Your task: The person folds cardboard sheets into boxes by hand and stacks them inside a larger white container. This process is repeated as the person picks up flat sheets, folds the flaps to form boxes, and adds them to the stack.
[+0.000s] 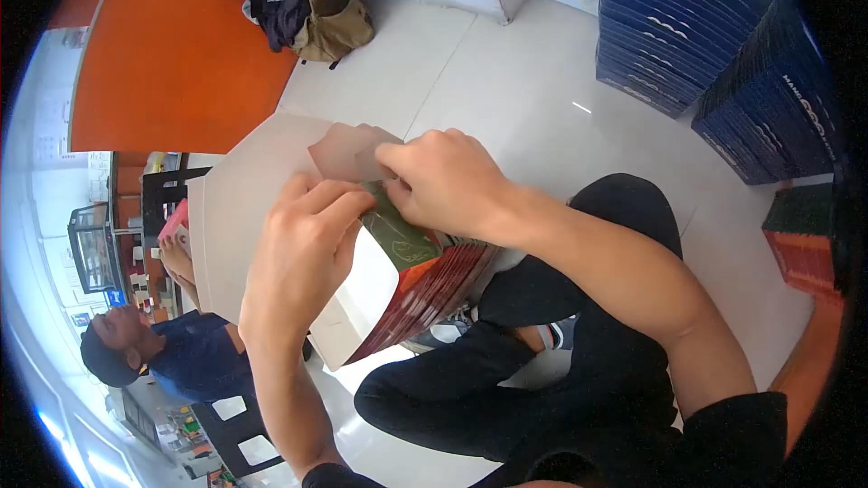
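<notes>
A green printed piece (398, 233) of card or paper lies between my two hands, on top of a stack of red printed sheets (425, 294) with a white face showing beside it. My left hand (303, 230) is closed, its fingertips pinching at the left edge of the green piece. From the right, my right hand (443, 176) reaches in with curled fingers, touching the piece's upper edge; its fingertips are partly hidden. Behind both hands spreads a large pale board (235, 208), with a brownish translucent-looking sheet (339, 152) near my fingers.
Tall stacks of dark blue boxes (678, 23) stand at upper right, with a red and green stack (800, 239) below. A bag (339, 18) sits by the orange panel (181, 45). Another person (190, 352) is at left. My crossed legs are below.
</notes>
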A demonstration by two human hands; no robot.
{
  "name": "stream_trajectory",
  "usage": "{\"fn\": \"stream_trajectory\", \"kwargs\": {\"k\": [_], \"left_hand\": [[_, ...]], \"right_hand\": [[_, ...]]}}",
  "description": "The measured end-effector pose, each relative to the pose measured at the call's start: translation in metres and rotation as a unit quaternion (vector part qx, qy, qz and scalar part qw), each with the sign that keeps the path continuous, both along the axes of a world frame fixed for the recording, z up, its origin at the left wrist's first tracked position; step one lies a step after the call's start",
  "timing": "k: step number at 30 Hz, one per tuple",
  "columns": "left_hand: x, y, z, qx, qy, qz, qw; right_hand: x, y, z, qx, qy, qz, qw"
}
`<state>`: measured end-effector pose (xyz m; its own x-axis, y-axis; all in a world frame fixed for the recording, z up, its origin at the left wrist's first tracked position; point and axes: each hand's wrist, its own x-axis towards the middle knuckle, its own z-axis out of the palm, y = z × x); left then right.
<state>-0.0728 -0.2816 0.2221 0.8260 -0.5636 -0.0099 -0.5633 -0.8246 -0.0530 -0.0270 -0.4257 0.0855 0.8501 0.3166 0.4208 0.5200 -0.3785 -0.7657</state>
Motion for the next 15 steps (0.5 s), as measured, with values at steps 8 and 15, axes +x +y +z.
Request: {"fn": "stream_trajectory", "kwargs": {"k": [8, 15], "left_hand": [[0.01, 0.01, -0.02, 0.024, 0.026, 0.034, 0.999], [-0.015, 0.013, -0.032, -0.059, 0.009, 0.079, 0.995]], "right_hand": [[-0.003, 0.003, -0.002, 0.029, 0.041, 0.022, 0.998], [-0.005, -0.006, -0.002, 0.067, 0.107, 0.079, 0.989]]}}
